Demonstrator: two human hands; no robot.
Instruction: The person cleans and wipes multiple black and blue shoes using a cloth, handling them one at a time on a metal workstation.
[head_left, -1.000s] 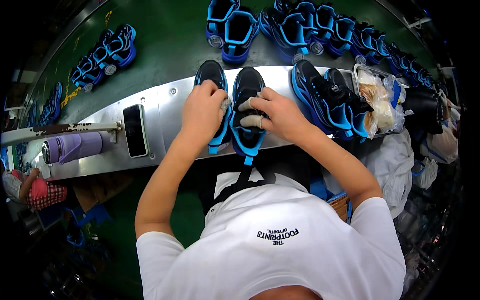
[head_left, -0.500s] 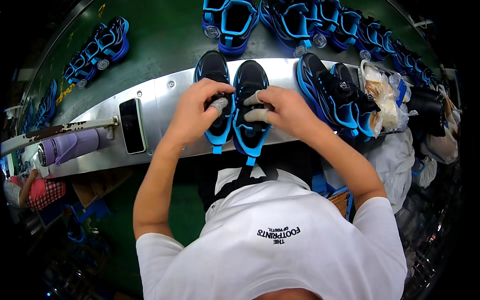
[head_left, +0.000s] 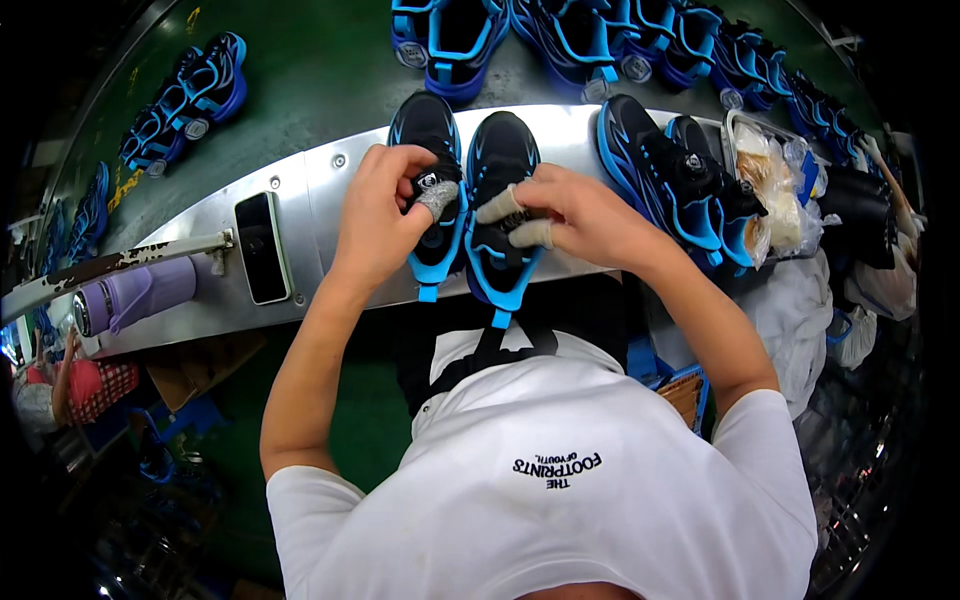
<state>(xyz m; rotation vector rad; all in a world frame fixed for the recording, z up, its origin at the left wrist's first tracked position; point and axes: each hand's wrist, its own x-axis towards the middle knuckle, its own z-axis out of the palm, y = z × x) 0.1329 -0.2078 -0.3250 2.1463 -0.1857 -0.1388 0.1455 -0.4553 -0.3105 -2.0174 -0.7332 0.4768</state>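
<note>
Two black sneakers with bright blue trim stand side by side on the metal ledge, toes pointing away from me. On the left sneaker, my left hand is closed at the tongue, fingers curled next to a round dial; its thumb is wrapped in silvery tape. My right hand grips the tongue area of the right sneaker from the right side. Beige covers sit on two of its digits. Those covered tips partly hide that shoe's middle. Both heel openings, with blue pull loops, face me.
Another pair of sneakers stands to the right, beside a tray of plastic-wrapped items. A phone, a purple bottle and a worn metal bar are at left. More sneakers line the green surface beyond.
My left fingers have shifted at the left sneaker's tongue, and its round dial now shows more. My right hand stays on the right sneaker, its covered fingers slightly moved. The whole view has shifted slightly.
</note>
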